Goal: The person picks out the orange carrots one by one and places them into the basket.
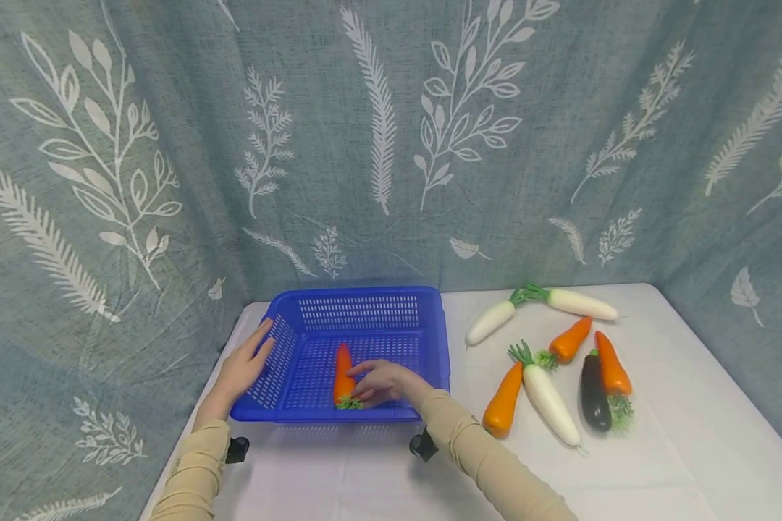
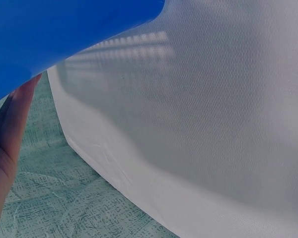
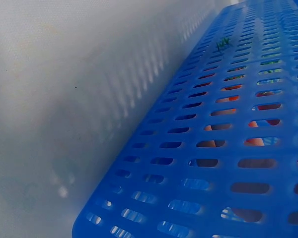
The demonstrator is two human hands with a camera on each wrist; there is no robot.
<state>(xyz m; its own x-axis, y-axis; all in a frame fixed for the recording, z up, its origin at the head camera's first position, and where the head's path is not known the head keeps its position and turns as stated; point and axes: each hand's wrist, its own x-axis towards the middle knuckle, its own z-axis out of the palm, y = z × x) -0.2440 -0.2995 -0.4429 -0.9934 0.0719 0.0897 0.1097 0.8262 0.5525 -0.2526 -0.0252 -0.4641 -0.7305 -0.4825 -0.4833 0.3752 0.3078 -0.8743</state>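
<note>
A blue plastic basket [image 1: 357,414] with slotted walls stands on the white table. An orange-red carrot [image 1: 343,365] with a green leafy top lies on its floor, root end pointing away from me. Beside the carrot is my right hand [image 1: 391,381], inside the basket, its fingers loosely bent at the carrot's right side. In the right wrist view, the basket's slotted wall [image 3: 208,163] hides most of that hand. My left hand [image 1: 242,369] rests at the basket's left rim with its fingers extended; the left wrist view shows part of it [image 2: 15,134] against the outside of the basket.
On the right of the table lie several vegetables: white radishes [image 1: 550,405], carrots [image 1: 503,401] and a dark eggplant [image 1: 595,394]. A grey-green curtain [image 1: 378,246] with white leaf prints hangs behind the table and along its sides.
</note>
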